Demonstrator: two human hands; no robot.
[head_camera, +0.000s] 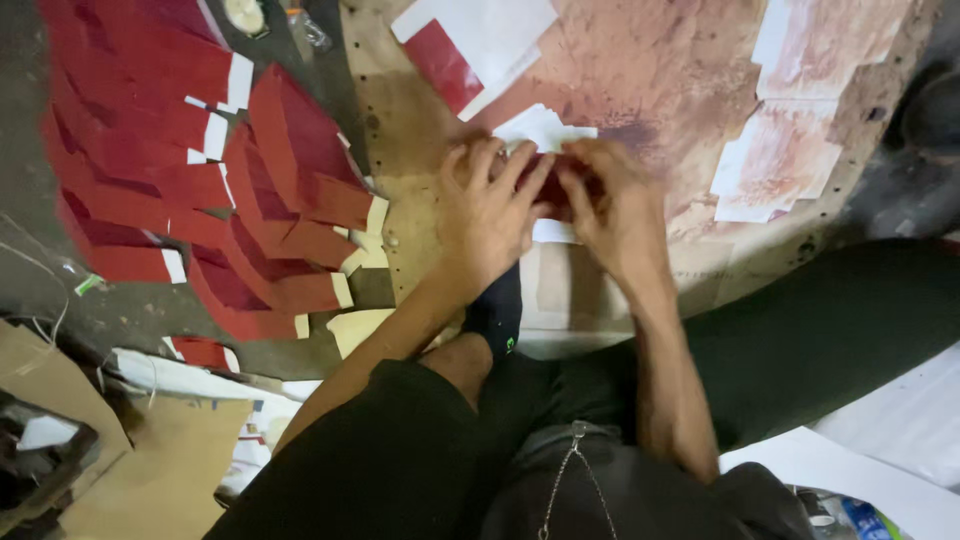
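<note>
Near the centre of the frame, slightly above the middle, both hands press down on a small dark-red paper piece lying over a white sheet of paper on the worn, red-stained wooden table. The left hand lies flat with its fingers spread, fingertips on the red piece's left end; the right hand curls over its right end, fingers bent together and pressing. Whether either hand pinches an edge I cannot tell, as the fingers hide most of the piece.

The likely trouble is a skewed crease or a smeared face — the piece sits almost wholly under the fingers, so its edges are hard to line up by eye, and uneven pressure from the two hands could let it slide on the smooth white sheet beneath. The table's stained patches suggest wet colour or glue that may soil the paper.

At the left of the frame a fanned heap of red folded paper pieces with cream flaps lies well apart from the hands.
</note>
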